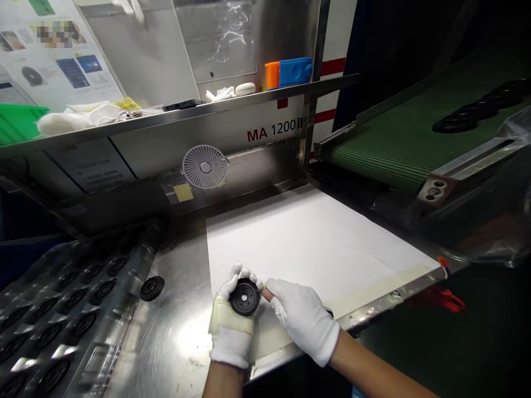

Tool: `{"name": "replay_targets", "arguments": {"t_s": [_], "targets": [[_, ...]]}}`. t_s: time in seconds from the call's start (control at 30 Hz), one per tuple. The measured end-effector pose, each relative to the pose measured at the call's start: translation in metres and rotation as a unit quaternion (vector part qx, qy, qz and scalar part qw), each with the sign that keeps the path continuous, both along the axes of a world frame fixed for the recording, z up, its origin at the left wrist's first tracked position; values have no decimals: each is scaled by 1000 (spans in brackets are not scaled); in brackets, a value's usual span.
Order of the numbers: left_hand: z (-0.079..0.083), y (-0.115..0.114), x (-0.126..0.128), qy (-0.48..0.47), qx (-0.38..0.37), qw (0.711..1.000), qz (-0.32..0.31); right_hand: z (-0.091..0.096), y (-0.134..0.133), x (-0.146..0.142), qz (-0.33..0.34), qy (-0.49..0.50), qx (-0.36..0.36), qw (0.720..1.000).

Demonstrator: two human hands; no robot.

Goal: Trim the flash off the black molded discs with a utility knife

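Observation:
My left hand, in a white glove with a yellowish palm patch, grips a round black plastic wheel with a small centre hole. The wheel's flat face is turned up toward me. My right hand, also gloved in white with a bare fingertip showing, is closed in a pinch at the wheel's right edge. Whatever lies in that pinch is too small or hidden to name. A dark end of something pokes out beyond the right hand. Another black wheel lies on the metal table to the left.
Clear plastic trays with several black wheels fill the left side. A white sheet covers the table's middle. At right, a green conveyor belt carries more black parts. A small fan sits below the shelf. Red handles jut past the table edge.

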State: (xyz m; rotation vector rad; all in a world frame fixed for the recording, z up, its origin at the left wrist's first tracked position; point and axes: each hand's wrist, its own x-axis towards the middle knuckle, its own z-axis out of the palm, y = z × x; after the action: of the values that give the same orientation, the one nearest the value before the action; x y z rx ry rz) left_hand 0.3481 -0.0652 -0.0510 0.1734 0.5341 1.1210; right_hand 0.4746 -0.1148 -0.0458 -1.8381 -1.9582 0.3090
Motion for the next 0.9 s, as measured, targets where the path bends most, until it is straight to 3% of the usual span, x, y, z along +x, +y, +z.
{"name": "replay_targets", "arguments": {"t_s": [0.13, 0.37, 0.5, 0.67, 0.8, 0.9], "targets": [[-1, -1, 6, 8, 1, 998, 55, -6, 2, -3, -7, -15, 9, 1000], [-3, 5, 10, -17, -46, 995, 84, -17, -6, -17, -19, -14, 2, 1000], [-6, 3, 8, 15, -13, 990, 137, -18, -8, -24, -6, 4, -8, 1000], [-6, 1, -3, 51, -1, 999, 19, -17, -5, -18, -4, 29, -2, 1000], [-4, 7, -1, 37, -1, 998, 49, -19, -4, -16, -31, 7, 9, 999], [-5, 11, 4, 21, -49, 995, 83, -21, -6, -21, -38, -3, 9, 999]]}}
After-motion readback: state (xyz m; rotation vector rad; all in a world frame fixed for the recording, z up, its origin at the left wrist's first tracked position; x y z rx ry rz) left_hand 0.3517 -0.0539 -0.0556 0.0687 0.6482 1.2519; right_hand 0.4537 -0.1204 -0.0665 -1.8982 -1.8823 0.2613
